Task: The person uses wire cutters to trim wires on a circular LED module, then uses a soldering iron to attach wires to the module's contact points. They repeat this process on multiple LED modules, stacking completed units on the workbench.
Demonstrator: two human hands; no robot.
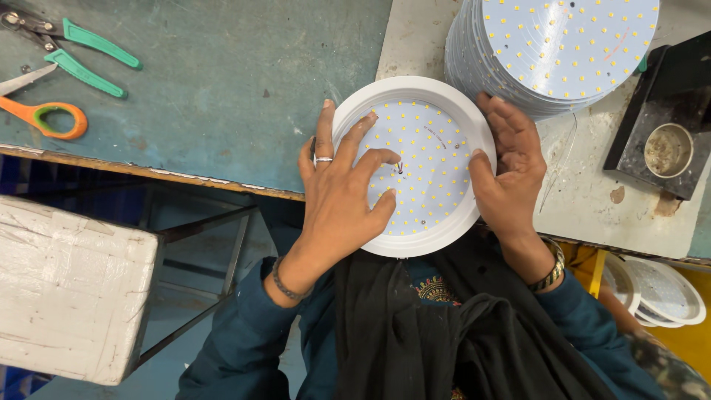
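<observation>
Head view, looking down at both hands on a round white lamp housing (412, 244) held at the near edge of the tabletop (222, 89), partly overhanging it above the person's lap. Seated in the housing is a round white circuit disc (426, 159) dotted with small yellow light chips. The left hand (341, 185), with a ring on one finger, lies spread over the disc's left half, fingers extended and pressing flat on its face rather than curled around anything. The right hand (511, 167) cups the housing's right rim, thumb on the rim and fingers loosely bent along the outer edge. Just beyond the right hand, touching or nearly touching its fingertips, stands a tall stack of like discs (563, 52). To the far right sits a dark block holding a small round metal cup (668, 150). At the upper left of the tabletop lie green-handled pliers (89, 55) and orange-handled scissors (44, 115). Lower right, below the tabletop edge, further white housings (659, 292) are nested together. A white block (70, 289) fills the lower left.
</observation>
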